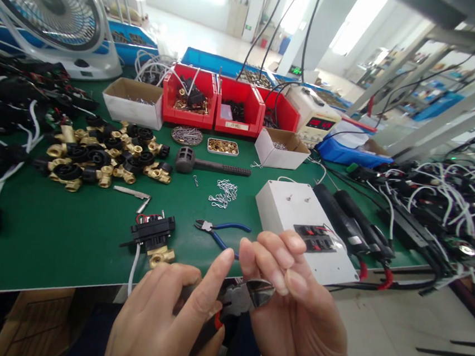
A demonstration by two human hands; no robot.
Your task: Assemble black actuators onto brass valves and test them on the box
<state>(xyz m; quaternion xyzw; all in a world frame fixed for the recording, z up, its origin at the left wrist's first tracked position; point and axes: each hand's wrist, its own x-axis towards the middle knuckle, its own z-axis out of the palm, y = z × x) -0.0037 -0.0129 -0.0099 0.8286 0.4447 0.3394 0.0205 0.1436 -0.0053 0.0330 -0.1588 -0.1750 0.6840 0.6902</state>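
Note:
A pair of pliers with a grey metal head and a dark handle with orange on it is in my left hand, whose index finger stretches along it. My right hand is closed beside the jaws, thumb and fingertips pinched together at their tip; whatever they pinch is too small to make out. Just beyond my hands lie blue-handled cutters on the green table. To their left sits a black module with a brass fitting and a white cable. Several silver spring clips lie loose behind the cutters.
Several brass and black valves are piled at left. A grey mallet-like tool lies mid-table. Red bins and white boxes stand behind. At right are a white switch box and tangled cables. A fan stands back left.

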